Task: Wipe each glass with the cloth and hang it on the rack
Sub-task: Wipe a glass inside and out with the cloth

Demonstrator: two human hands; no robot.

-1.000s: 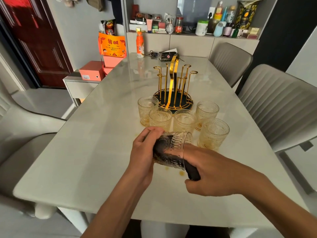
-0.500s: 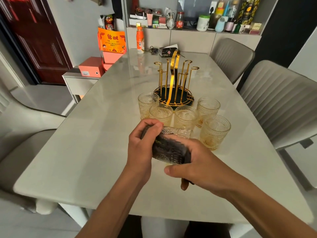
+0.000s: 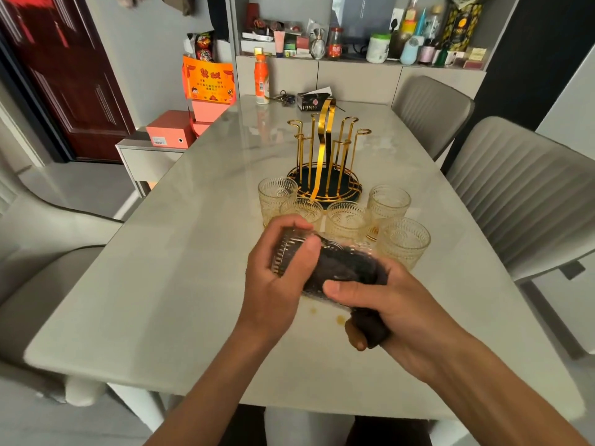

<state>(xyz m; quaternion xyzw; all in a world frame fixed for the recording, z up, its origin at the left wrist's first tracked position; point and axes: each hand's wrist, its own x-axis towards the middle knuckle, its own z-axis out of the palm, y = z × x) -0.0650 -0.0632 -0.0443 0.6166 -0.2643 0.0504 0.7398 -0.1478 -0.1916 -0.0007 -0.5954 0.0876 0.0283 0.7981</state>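
Left hand (image 3: 273,284) grips the held glass (image 3: 289,252) by its base end, fingers curled over the top and thumb across the near side. The glass lies on its side in the air above the near half of the counter (image 3: 161,300), mouth toward the right. Right hand (image 3: 386,304) grips the dark cloth (image 3: 341,268), which is stuffed into the glass; the thumb presses on the glass wall and a tail of cloth sticks out below the palm. Five more glasses stand upright mid-counter, just behind the hands: back-left glass (image 3: 277,196), a glass partly hidden by the left hand (image 3: 304,210), middle glass (image 3: 346,217), back-right glass (image 3: 388,201), front-right glass (image 3: 405,241). The gold rack (image 3: 325,159) sits just behind them, nothing on its pegs. Two small amber spots (image 3: 338,319) mark the counter under the hands.
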